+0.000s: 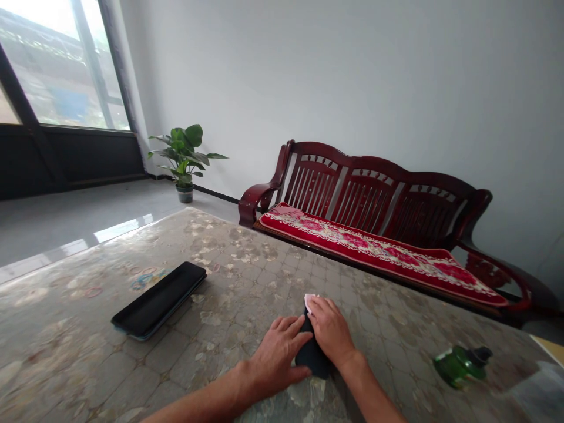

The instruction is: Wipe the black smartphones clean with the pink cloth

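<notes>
A dark flat slab that looks like a phone lies on the table in front of me, partly covered by my hands. My left hand holds its left side, fingers on the far part and thumb over the near part. My right hand is closed over the far right of the slab and presses a small pale pink cloth against its far end. Most of the cloth is hidden under the fingers. To the left lies a larger black phone with a bluish lower edge, apart from both hands.
A patterned cover spreads over the table. Several coloured rubber bands lie beyond the black phone. On the right stands a green bottle with a black cap. A wooden bench and a potted plant are behind.
</notes>
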Motion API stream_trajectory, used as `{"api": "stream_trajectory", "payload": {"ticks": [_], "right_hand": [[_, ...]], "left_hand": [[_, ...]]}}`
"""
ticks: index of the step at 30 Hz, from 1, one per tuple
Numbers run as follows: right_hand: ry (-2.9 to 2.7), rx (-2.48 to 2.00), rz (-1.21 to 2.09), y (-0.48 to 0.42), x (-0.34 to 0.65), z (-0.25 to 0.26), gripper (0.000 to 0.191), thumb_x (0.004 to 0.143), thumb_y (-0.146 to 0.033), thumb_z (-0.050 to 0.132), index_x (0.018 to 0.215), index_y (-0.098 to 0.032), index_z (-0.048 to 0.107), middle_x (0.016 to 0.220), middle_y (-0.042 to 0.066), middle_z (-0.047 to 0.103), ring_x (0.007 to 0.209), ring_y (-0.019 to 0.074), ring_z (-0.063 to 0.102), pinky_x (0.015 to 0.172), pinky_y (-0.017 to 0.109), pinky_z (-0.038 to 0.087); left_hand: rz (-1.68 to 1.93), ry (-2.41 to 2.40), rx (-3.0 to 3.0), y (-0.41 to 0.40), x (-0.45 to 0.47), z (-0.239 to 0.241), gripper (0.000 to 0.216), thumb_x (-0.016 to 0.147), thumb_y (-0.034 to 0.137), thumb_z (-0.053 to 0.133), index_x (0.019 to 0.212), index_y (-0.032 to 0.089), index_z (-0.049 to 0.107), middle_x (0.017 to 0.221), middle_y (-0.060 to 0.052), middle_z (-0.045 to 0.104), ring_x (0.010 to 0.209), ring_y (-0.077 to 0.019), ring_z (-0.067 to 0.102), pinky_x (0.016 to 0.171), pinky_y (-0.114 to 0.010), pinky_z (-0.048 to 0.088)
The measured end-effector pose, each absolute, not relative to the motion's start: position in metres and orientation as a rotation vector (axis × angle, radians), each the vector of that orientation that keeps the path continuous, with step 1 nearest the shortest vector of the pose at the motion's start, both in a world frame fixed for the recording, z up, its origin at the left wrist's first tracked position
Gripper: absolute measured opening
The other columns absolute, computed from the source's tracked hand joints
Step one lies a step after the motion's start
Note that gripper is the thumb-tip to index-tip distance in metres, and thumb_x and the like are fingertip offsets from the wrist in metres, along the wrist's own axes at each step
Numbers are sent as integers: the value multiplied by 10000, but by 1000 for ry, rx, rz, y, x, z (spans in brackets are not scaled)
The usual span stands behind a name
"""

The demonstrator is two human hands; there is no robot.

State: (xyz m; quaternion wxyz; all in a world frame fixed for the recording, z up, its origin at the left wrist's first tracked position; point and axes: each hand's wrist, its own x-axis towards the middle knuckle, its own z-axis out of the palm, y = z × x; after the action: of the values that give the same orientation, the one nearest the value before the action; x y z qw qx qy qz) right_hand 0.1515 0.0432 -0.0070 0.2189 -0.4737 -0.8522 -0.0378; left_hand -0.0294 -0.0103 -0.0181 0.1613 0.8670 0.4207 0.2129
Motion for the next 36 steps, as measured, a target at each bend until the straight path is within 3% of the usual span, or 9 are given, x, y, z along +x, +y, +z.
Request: {"api": "stream_trajectory", "payload": {"ticks": [4,13,23,31,36], "right_hand": [[-2447,-1204,-79,25,156,-3,397,926,-126,450,1284,-231,586,1222,57,649,1113,195,568,989,333,462],[-2287,-1375,-139,20,169,-10,374,918,-102,428,1203,-230,632,1140,62,673,1069,212,585,966,360,465],[-2290,-1383,-139,20,171,-7,373,887,-94,462,1163,-247,660,1137,53,682,1061,206,589,949,344,472],[-2238,-1482,-172,26,188,-8,375,877,-91,465,1162,-232,663,1124,61,683,1066,213,584,951,352,467],[-2280,-1447,-118,11,186,-5,370,878,-98,472,1167,-229,663,1134,57,679,1053,207,585,964,343,459]], "left_hand": [[666,1186,2469,-10,-28,-20,496,728,436,766,1184,322,608,1397,-33,528,1227,-283,491,1036,-429,351],[756,1268,2419,-7,-27,-30,385,738,329,743,1108,262,663,1214,-47,660,1108,-263,584,976,-412,411],[651,1243,2480,-6,-28,-30,364,787,322,749,1133,252,659,1286,-55,629,1118,-270,580,965,-416,421],[577,1523,2369,-10,-29,-9,313,709,384,786,956,247,650,987,-25,667,946,-251,598,831,-357,428],[533,1635,2285,-10,-29,-4,351,672,387,787,950,255,620,1018,-23,623,965,-249,589,826,-342,420]]}}
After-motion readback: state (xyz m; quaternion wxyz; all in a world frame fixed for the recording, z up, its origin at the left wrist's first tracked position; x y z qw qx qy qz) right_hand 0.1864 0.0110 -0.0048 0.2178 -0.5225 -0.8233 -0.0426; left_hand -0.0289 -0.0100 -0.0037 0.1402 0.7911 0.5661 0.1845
